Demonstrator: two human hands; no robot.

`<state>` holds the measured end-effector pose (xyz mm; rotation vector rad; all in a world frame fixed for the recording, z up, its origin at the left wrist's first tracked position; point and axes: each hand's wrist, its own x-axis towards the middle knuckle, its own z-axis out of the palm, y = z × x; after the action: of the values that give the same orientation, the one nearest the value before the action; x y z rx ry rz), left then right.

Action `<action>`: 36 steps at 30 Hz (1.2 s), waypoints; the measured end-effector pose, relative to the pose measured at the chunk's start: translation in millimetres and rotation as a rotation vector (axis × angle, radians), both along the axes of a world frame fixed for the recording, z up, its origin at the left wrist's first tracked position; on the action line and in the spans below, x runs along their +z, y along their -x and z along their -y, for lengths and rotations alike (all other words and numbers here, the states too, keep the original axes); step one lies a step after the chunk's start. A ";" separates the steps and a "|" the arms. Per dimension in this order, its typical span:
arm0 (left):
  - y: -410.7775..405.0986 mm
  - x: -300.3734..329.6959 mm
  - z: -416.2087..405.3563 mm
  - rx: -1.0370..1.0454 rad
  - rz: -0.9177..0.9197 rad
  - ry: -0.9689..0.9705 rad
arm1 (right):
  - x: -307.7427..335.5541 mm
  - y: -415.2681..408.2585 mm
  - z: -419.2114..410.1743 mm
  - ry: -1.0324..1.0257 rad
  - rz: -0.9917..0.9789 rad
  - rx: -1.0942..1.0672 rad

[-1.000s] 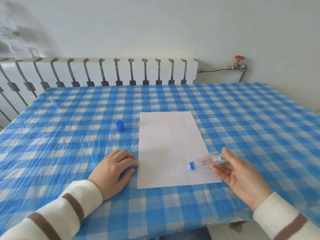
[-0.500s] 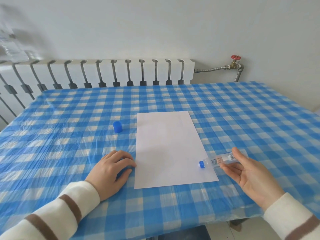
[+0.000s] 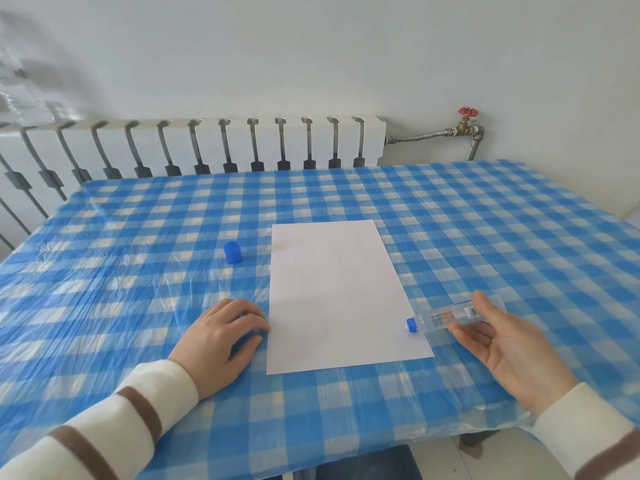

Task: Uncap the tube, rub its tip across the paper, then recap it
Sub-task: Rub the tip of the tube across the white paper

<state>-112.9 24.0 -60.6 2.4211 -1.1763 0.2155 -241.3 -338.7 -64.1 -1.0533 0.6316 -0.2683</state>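
at paper's point(image 3: 337, 292) right edge, right hand's point(image 3: 512, 344) grip pinches tube point(image 3: 446, 317); label unreadable.

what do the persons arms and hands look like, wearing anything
Both hands, left hand and right hand, are bare: no gloves, rings or watch visible. Each arm wears a cream knit sleeve with brown stripes, left sleeve and right sleeve.
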 end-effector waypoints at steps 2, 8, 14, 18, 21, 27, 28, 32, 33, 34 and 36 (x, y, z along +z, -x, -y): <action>0.0 1.0 0.0 0.002 -0.003 -0.011 | 0.1 -0.8 -0.7 -0.001 0.006 -0.009; 0.8 4.5 0.5 -0.001 -0.010 -0.063 | 5.8 -4.4 -9.9 -0.005 0.043 0.003; -0.4 3.3 -0.1 0.011 -0.016 -0.081 | 18.9 -13.2 -40.2 -0.022 0.079 0.085; 1.5 1.3 -0.4 0.020 -0.008 -0.058 | 22.4 -19.6 -72.5 -0.049 0.086 0.207; 2.5 -0.6 -0.6 0.028 -0.012 -0.045 | 20.0 -25.2 -98.6 -0.073 0.073 0.277; 2.7 -1.5 -0.2 0.041 -0.024 -0.030 | 18.1 -34.5 -135.4 -0.089 0.071 0.371; 2.9 -1.5 -0.2 0.040 -0.026 -0.029 | 18.3 -35.4 -138.9 -0.087 0.069 0.383; 2.4 -2.4 -0.2 0.045 -0.023 -0.022 | 18.8 -37.1 -147.6 -0.078 0.055 0.412; 2.3 -2.5 -0.2 0.045 -0.025 -0.020 | 18.7 -37.4 -148.7 -0.073 0.050 0.413; 2.3 -2.5 -0.2 0.044 -0.027 -0.020 | 18.6 -37.7 -149.5 -0.069 0.043 0.414; 2.1 -2.7 -0.2 0.040 -0.028 -0.024 | 18.3 -38.0 -150.4 -0.061 0.030 0.413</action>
<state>-115.0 24.3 -63.3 2.4620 -1.1255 0.1797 -203.3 -188.2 -45.7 -1.0920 0.3803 0.0945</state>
